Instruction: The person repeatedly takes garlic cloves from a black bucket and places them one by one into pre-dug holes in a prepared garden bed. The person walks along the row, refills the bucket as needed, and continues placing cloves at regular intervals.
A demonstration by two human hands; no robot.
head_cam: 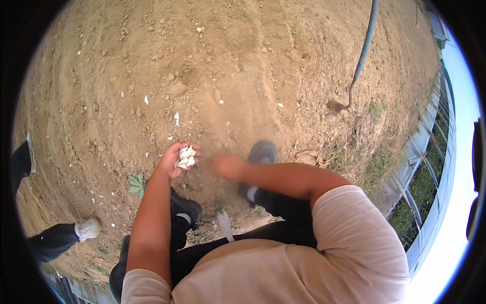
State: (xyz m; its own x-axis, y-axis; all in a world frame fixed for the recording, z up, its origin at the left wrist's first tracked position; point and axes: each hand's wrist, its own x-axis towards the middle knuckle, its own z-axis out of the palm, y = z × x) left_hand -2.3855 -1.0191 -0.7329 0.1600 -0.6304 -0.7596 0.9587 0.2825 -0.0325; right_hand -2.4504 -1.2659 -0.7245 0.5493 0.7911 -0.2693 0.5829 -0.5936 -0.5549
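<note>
My left hand (pixel 170 159) is cupped, palm up, around several whitish garlic cloves (pixel 186 156). It hovers over the tilled brown soil (pixel 231 91), a little in front of my dark left shoe (pixel 186 207). My right hand (pixel 228 167) is blurred by motion, to the right of the cloves and left of my right shoe (pixel 262 152). Its fingers are too smeared to show whether anything is between them. Scraps of white garlic skin (pixel 176 118) lie on the ground beyond my left hand. A pale clove-like piece (pixel 280 105) sits farther right.
A hoe with a blue-grey handle (pixel 366 45) has its rusty blade (pixel 337 107) on the soil at right. A green leafy plant (pixel 136 184) grows beside my left forearm. Another person's shoe (pixel 87 229) is at left. Dry weeds (pixel 353 148) and a hooped greenhouse frame (pixel 417 152) border the right side.
</note>
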